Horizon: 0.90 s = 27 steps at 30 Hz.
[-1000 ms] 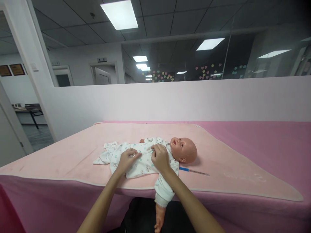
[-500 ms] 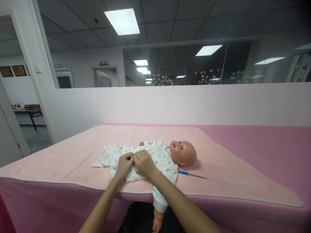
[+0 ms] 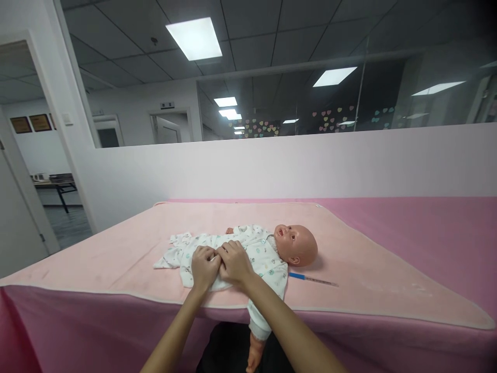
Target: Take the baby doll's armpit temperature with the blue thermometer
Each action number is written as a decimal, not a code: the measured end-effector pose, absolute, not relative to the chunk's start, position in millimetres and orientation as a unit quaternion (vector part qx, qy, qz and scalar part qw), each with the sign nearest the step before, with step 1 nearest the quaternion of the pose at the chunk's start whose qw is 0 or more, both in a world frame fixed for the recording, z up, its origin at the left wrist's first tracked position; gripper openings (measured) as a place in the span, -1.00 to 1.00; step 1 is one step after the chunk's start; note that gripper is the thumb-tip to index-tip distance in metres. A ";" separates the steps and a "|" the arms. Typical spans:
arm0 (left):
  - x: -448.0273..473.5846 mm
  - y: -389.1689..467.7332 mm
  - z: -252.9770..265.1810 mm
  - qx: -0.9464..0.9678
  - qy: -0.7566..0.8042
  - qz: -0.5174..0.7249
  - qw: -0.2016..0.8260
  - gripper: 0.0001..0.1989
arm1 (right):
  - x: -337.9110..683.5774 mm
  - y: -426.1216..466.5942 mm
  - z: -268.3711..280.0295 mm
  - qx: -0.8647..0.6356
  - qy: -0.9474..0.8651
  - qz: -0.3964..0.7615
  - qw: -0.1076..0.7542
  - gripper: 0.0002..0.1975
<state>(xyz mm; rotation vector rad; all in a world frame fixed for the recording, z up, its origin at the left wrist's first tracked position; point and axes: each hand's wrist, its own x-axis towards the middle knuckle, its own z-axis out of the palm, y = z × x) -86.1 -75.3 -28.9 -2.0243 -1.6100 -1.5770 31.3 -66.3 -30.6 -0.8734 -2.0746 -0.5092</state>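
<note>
- The doll lies face up on the peach mat, head to the right, one arm hanging over the near edge.
- It wears a white printed outfit; a snap shows near the neck.
- The left hand rests on the outfit at the doll's middle, fingers curled; its fingertips are hidden, so I cannot tell whether they pinch cloth.
- The right hand sits just beside it, knuckles up, fingers bent over the same spot – its grip cannot be told either.
- A thin stick, blue at one end, lies on the mat near the doll's shoulder.
</note>
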 end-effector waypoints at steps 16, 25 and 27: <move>-98.3 -80.9 -22.0 -0.724 -0.493 -0.481 -0.047 -0.75 | 39.8 -69.4 -30.6 -0.387 -0.770 -0.144 0.486 -0.90; -88.8 -85.0 -23.6 -0.766 -0.493 -0.409 0.046 -0.73 | 47.8 -69.4 -31.7 -0.379 -0.765 -0.092 0.512 -0.91; -88.0 -84.8 -24.6 -0.770 -0.496 -0.398 0.053 -0.74 | 48.8 -70.3 -31.5 -0.383 -0.759 -0.074 0.522 -0.92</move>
